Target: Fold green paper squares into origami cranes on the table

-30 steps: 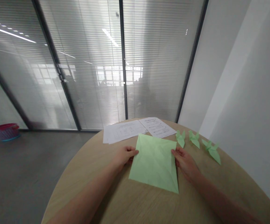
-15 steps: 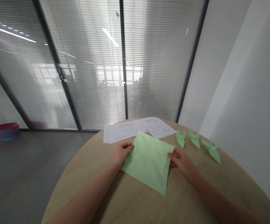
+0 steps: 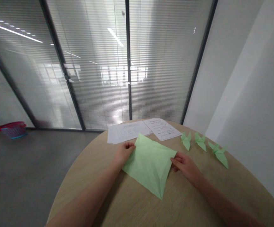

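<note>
One left hand (image 3: pixel 122 154) and right hand (image 3: pixel 184 164) pinch opposite sides of creased, square, pale-green paper sheet (image 3: pixel 149 162), likely keeping it spread.

**Bright blinds, muted table**

Whitish light glows through the blinds (image 3: pixel 160 63), with streaks and window-shaped glare across the glass. The table (image 3: pixel 92 176) is dimmer, a soft shadow darkening it beside the left forearm (image 3: pixel 92 195); the floor (image 3: pixel 44 164) is duller still. Print on the papers (image 3: pixel 163 129) by the far edge is too soft to read. Wide-angle distortion tilts the dark frames (image 3: pixel 200 56) toward the picture's sides.
</note>
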### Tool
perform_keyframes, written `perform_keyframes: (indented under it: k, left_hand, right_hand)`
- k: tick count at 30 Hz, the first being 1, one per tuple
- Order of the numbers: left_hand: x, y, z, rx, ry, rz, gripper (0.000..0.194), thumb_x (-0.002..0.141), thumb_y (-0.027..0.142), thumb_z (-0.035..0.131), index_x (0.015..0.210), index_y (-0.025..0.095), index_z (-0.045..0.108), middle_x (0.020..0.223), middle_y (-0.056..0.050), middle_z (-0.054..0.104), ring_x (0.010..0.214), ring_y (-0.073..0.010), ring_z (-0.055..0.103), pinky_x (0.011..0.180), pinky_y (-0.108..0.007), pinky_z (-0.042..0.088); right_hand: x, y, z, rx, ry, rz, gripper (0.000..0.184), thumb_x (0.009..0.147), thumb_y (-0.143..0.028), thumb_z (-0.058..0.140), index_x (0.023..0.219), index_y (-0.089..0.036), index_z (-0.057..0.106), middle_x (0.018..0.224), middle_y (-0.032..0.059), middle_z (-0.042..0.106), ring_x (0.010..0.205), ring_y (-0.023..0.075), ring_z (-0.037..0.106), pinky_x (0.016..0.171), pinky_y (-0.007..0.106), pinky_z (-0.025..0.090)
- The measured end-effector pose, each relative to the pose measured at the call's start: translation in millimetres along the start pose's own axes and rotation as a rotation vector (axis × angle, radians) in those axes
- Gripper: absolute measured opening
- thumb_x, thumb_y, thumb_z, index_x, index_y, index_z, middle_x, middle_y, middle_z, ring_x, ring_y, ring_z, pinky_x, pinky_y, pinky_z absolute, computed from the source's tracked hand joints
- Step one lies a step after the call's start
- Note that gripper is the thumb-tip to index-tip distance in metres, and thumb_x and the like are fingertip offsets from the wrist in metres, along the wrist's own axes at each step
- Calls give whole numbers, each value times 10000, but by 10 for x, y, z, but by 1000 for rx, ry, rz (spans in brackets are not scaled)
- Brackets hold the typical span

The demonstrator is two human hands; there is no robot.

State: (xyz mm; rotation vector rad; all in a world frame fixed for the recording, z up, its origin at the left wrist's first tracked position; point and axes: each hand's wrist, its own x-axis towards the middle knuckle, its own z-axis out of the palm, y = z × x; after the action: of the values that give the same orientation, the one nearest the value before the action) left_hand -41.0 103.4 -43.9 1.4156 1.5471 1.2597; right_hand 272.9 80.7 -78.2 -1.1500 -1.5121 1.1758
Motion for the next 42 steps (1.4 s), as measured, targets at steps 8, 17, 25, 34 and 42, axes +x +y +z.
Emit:
perform_keyframes:
  k: [8, 17, 25, 34, 42]
  left_hand:
    - [165, 80, -480, 290, 125, 8, 145, 789, 297, 625, 702, 203, 694, 698, -47, 707, 667, -215, 623, 592, -282, 396]
    - [223, -44, -1486, 857, 480, -112, 342, 949, 341, 521, 1153, 216, 765, 1111, -152, 789, 970, -358, 718, 722, -358, 486]
    - [229, -90, -1137, 1140, 331, 254, 424, 975, 341, 514, 1307, 132, 676, 1362, -194, 679, 1249, -339, 639, 1089, -461, 475]
    - [175, -246, -781, 1250, -97, -11, 783, 1013, 611, 336, 1659, 171, 294, 1727, -205, 204, 1600, -414, 166, 1219, -709, 174]
    - [289, -309, -811, 1244, -76, -32, 733, 1030, 564, 265, 1651, 177, 319, 1716, -213, 245, 1590, -407, 214, 1198, -700, 215]
  right_hand:
    - [-11, 8, 9, 46, 112, -3, 717, 754, -526, 742, 1370, -221, 539, 975, 70, 730, 704, 212, 703, 545, 314, 562]
    - [17, 70, 4, 14, 40, 26, 532, 744, -493, 719, 1191, -212, 654, 862, 37, 705, 712, 205, 697, 563, 309, 546]
    - [0, 84, 8, -4, 49, 28, 487, 731, -489, 731, 1126, -208, 692, 840, 34, 713, 705, 198, 702, 581, 305, 547]
    - [-9, 69, 30, -10, 33, 18, 489, 745, -486, 726, 1155, -224, 682, 838, 24, 691, 709, 198, 696, 578, 301, 532]
    - [23, 142, 34, -10, 68, -15, 584, 774, -409, 681, 1328, -240, 602, 1038, 57, 678, 714, 169, 685, 569, 284, 531]
